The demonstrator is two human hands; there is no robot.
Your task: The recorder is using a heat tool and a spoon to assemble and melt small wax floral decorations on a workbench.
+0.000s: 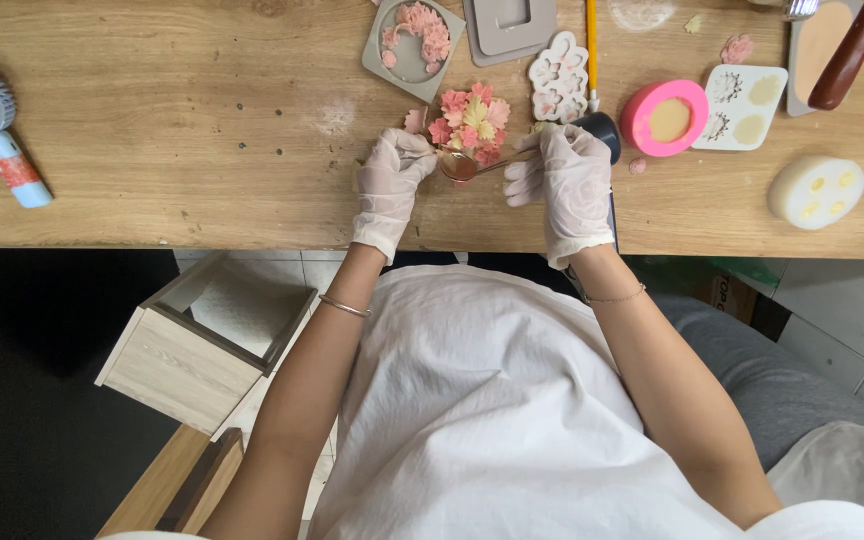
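My gloved right hand pinches the handle of a small spoon, which lies nearly level across the wooden table, its long axis running left-right with the pink-filled bowl pointing toward my left hand. That gloved hand curls its fingers at the bowl, beside the cluster of pink clay flowers. Farther right sit a pink round mould and a white flower mould.

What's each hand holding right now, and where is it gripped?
The right hand holds a small spoon by the far end of its handle. The left hand touches the spoon's bowl beside the pink flower cluster; whether it grips anything cannot be told.
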